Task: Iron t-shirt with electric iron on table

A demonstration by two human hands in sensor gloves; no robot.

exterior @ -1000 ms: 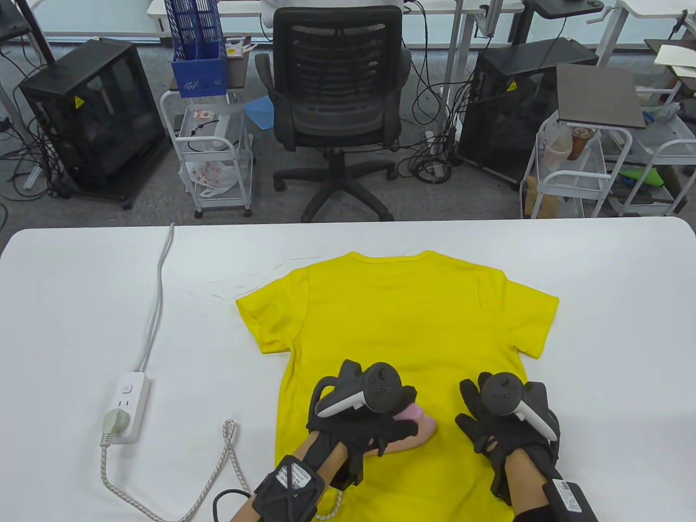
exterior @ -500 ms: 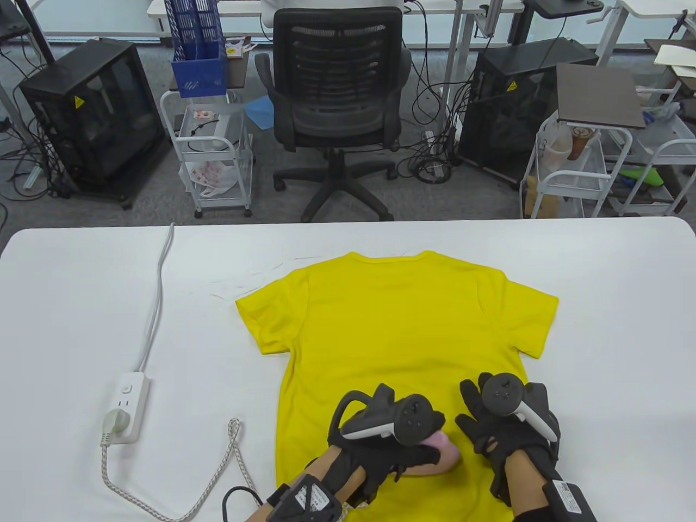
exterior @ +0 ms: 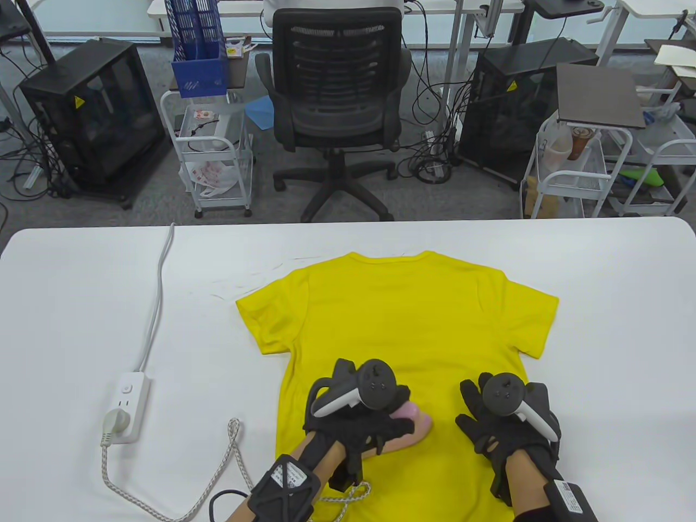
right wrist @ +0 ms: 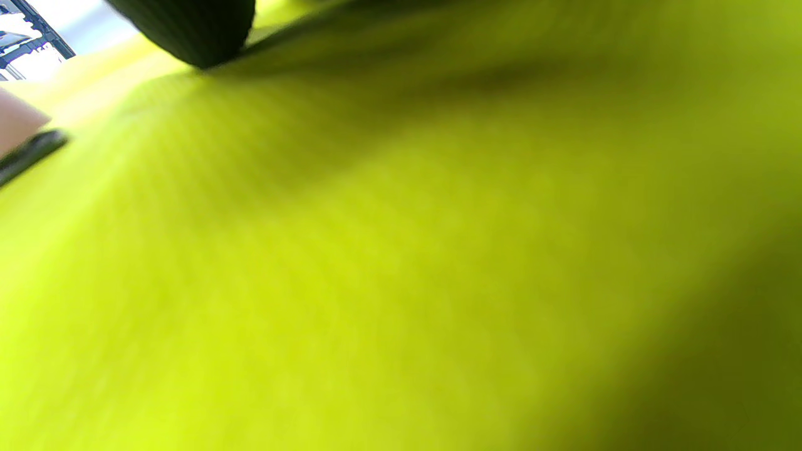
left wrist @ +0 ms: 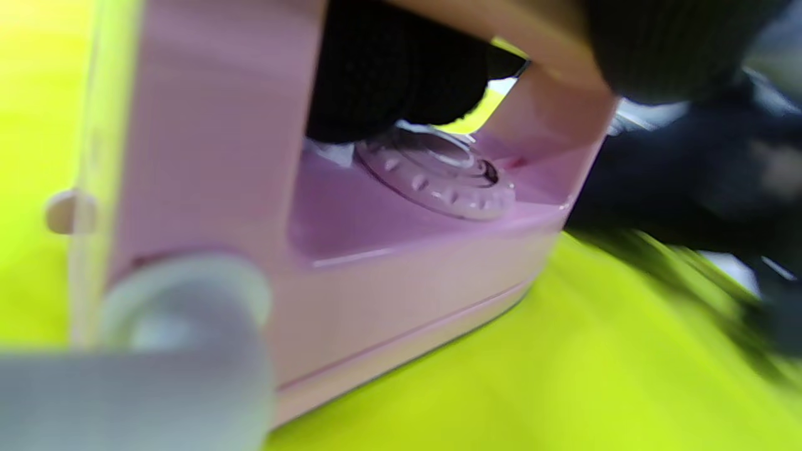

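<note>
We've got our left hand (exterior: 359, 413) wrapped around the pink iron (exterior: 414, 427), sitting low on the yellow t-shirt (exterior: 402, 321) near its hem. Our right hand (exterior: 503, 424) lies spread flat just right of it, nose pointing that way, so we'd guess the unpressed chest comes next.

An office or lab workspace. Beyond the white tabletop (exterior: 598, 283) stands a black mesh office chair (exterior: 337, 81) on grey carpet, flanked by two black equipment cabinets (exterior: 92, 114) with yellow warning stickers. Loose cables (exterior: 429, 163) trail across the floor, white wire trolleys (exterior: 217, 157) hold supplies, and a blue file rack (exterior: 197, 49) sits on a side stand among height-adjustable desks.
</note>
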